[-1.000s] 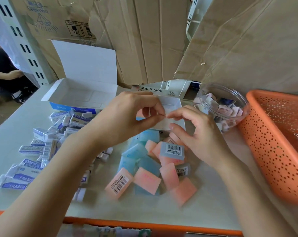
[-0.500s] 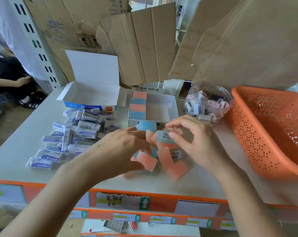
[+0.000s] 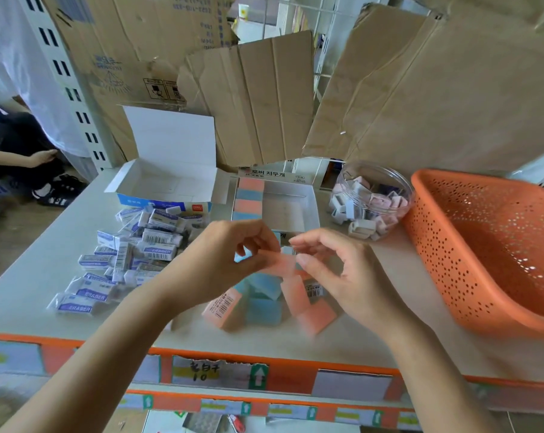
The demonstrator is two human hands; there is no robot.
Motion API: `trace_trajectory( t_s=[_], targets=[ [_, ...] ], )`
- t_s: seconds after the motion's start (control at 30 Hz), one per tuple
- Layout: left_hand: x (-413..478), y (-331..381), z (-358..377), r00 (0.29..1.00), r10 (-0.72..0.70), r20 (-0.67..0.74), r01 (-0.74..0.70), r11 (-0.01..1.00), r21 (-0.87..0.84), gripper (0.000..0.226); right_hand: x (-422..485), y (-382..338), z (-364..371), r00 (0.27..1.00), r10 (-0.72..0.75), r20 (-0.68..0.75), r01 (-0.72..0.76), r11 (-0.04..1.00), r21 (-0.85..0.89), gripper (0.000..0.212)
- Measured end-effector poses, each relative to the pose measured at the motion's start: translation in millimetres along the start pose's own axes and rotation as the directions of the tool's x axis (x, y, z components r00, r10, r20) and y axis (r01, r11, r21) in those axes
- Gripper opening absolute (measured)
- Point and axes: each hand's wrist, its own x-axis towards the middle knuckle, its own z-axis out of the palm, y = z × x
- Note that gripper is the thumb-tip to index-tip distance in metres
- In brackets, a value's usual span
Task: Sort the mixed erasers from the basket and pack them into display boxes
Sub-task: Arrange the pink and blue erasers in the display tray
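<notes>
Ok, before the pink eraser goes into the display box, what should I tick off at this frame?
1. Grip on the pink eraser: left hand and right hand both pinch it, above the table: ok.
2. Room in the display box: one column filled, the rest bare: ok.
3. Way to the box: nothing stands between it and the hands: ok.
4. Eraser's facing: blurred: cannot tell.
5. Sorting finished: a loose pink and blue pile lies under the hands: not ok.
</notes>
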Motion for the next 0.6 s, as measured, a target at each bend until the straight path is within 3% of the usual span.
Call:
trace_trajectory(
  t_s=[0.07,0.13,0.27,0.37,0.43,0.53,0.6],
  targets=[
    [8,0,1,0.998,-0.026,-0.059,0.020,0.995,-0.099,0.013,3,-1,3,1.000,-0.004,0.019,0.004,1.000,0.026,0.028],
    [15,0,3,0.992,-0.081,-0.096,0.058,0.974,-0.219,0.015,8,-1,6,0.996,-0.093,-0.011,0.091,0.991,-0.095,0.038],
    [33,-7,4,0.974,-0.183,-0.135,0.122,0.920,-0.372,0.014,26,7,8,0.977,-0.191,-0.096,0.161,0.953,-0.258,0.031],
    [53,-18,0,0.942,-0.204,-0.266,0.161,0.971,-0.174,0.005,47,19,5,0.982,-0.149,-0.114,0.109,0.949,-0.296,0.030],
    [67,-27,-5,0.935,-0.206,-0.289,0.230,0.972,0.052,0.016,66,30,3,0.990,-0.081,-0.113,0.037,0.938,-0.345,0.027],
    [86,-40,-8,0.935,-0.293,-0.201,0.348,0.865,0.362,0.040,95,45,7,0.995,0.017,-0.099,-0.061,0.887,-0.457,0.025],
    [94,-47,-8,0.922,-0.344,-0.180,0.388,0.803,0.452,0.046,110,51,14,0.996,0.072,-0.045,-0.085,0.863,-0.498,0.025]
  ],
)
